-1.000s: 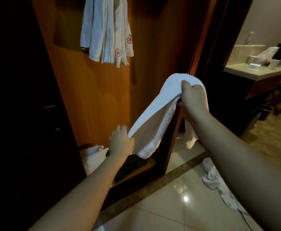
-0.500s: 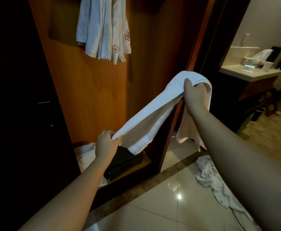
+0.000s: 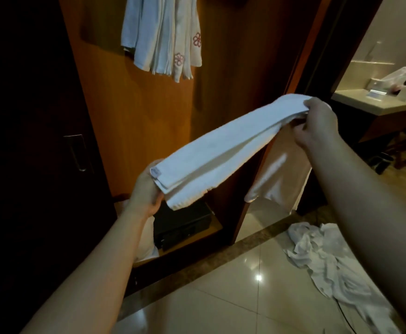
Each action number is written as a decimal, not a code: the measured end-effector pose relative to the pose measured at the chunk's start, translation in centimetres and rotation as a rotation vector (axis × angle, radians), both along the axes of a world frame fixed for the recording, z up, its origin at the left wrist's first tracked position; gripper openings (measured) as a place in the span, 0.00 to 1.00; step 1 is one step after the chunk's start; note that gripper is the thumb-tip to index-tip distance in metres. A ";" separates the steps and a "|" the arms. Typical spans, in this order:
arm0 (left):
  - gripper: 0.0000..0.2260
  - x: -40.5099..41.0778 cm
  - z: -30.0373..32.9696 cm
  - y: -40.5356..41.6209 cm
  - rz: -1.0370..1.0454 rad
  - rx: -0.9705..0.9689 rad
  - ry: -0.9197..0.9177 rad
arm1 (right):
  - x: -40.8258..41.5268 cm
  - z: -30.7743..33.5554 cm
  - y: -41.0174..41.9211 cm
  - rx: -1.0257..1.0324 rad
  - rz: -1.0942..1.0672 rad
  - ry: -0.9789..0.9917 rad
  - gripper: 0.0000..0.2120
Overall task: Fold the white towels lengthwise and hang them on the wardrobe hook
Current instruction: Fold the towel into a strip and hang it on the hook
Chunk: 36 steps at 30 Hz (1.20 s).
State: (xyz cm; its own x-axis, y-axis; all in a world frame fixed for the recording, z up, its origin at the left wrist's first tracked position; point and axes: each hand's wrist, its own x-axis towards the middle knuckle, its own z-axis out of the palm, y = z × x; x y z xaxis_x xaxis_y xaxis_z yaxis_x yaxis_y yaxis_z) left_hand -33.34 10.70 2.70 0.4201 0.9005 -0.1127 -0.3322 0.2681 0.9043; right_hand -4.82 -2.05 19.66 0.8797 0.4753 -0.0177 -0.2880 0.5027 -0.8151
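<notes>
White terry cloth is stretching between two hands in the head view: the towel (image 3: 223, 150) is being held out in front of the open wardrobe (image 3: 134, 121), already doubled along its length into a narrow band. The left hand (image 3: 146, 191) is gripping the low near end from beneath, fingers curled round the stacked layers. The right hand (image 3: 317, 126) is pinching the high far end, with a loose tail of cloth draping down below it. So the band's long axis is running from lower left up to upper right, pointing toward the wardrobe's door edge, and sagging only slightly in the middle.

How far along? Up on the back panel a bunch of folded towels (image 3: 163, 37) is already hanging, pink flower motifs showing; the hook itself is out of view above the picture's top edge. This one is looking folded, or nearly so, and is not yet hung. More white cloth (image 3: 322, 259) is lying crumpled on the tiled floor (image 3: 221, 297) at right, and another pale piece is sitting low in the wardrobe beside a dark box (image 3: 182, 225), so several rounds are likely remaining.
</notes>
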 end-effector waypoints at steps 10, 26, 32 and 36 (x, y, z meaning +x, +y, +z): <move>0.24 -3.2 -1.5 1.0 -0.189 0.060 -0.145 | 2.5 -5.7 0.3 -0.206 0.111 0.130 0.14; 0.16 -1.9 -10.6 -1.4 -0.164 -0.265 0.104 | 3.9 -8.9 3.6 -0.731 0.296 0.189 0.07; 0.30 -1.2 -13.7 -3.1 -0.012 -0.509 -0.021 | 7.0 -12.9 3.2 -0.983 0.372 0.254 0.09; 0.29 -0.9 -14.2 -4.3 -0.006 -0.567 -0.065 | 7.6 -15.8 2.5 -0.947 0.318 0.413 0.09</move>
